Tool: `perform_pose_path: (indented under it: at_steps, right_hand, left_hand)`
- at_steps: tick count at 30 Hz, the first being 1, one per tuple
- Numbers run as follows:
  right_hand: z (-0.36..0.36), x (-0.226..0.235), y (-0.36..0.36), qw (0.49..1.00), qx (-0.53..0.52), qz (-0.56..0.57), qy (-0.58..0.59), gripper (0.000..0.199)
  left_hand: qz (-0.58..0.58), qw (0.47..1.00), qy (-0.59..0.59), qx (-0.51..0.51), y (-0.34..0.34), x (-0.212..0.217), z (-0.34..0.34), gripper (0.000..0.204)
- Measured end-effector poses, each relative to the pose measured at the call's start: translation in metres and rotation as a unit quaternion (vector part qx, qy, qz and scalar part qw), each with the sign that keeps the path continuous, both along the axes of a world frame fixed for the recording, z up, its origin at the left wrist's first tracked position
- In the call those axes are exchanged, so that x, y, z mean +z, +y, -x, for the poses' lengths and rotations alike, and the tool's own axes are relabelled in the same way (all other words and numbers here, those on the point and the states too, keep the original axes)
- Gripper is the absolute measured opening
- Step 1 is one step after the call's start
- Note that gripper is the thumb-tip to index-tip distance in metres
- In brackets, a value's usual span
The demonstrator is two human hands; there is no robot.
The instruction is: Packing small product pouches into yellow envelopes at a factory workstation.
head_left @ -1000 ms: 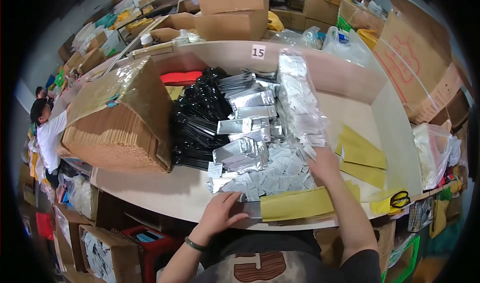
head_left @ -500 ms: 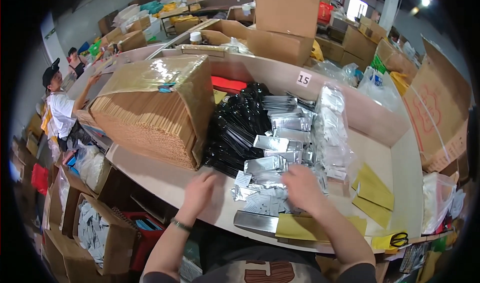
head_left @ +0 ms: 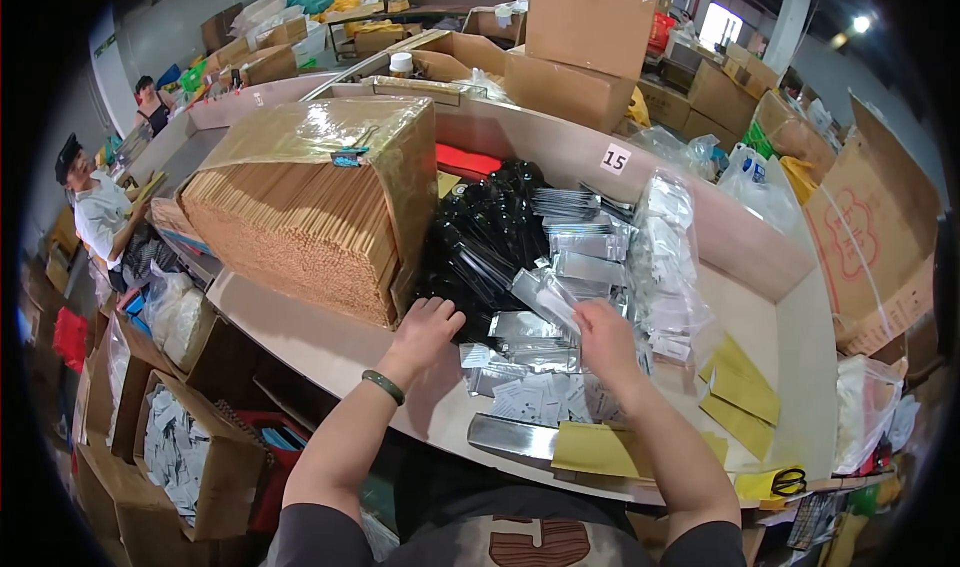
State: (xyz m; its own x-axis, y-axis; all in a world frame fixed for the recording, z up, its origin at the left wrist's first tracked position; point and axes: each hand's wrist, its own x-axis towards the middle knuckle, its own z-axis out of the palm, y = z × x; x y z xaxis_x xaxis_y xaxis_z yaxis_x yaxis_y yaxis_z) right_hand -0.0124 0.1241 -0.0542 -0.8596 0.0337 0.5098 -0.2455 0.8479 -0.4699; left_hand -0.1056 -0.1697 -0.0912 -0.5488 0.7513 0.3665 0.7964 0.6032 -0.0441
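Observation:
My right hand [head_left: 608, 343] is closed on the near end of a flat silver packet [head_left: 545, 297], raised at a slant over rows of similar silver packets [head_left: 590, 270]. My left hand [head_left: 428, 335] has its fingers curled at the near edge of a heap of slender, glossy black things [head_left: 470, 252]; whatever is between its fingertips is hidden. Small white printed slips [head_left: 530, 399] lie loose in front of the packets. At the table's front edge are a shiny metal strip [head_left: 512, 435] and yellow envelopes [head_left: 600, 450].
A big carton packed with brown padded envelopes [head_left: 290, 237] stands left of the black heap. Clear bags of white packets [head_left: 665, 257] lie right. More yellow envelopes [head_left: 742, 392] and black-handled scissors [head_left: 789, 482] are at right. Low walls [head_left: 730, 217] edge the table. A co-worker [head_left: 105, 212] is far left.
My right hand has taken hold of a silver packet and lifted it at a slant. My left hand has moved forward and right to the black heap. The co-worker's arm has come down.

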Motion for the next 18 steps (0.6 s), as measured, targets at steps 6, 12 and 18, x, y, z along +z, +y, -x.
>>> perform_pose_path:
  at_steps: [6,12,18]
  right_hand:
    - [-0.012,-0.012,-0.025,0.932,0.102,0.218,-0.27,0.012]
    - [-0.011,-0.044,-0.1,0.944,0.269,-0.014,-0.193,0.015]
    - [0.014,-0.076,-0.113,0.962,0.191,-0.159,-0.117,0.006]
  left_hand:
    - [0.011,0.999,-0.047,0.016,0.003,-0.003,0.013,0.012]
    - [-0.114,0.986,-0.102,0.073,0.011,0.012,0.009,0.014]
    - [-0.284,0.941,-0.139,0.117,0.017,0.028,-0.023,0.015]
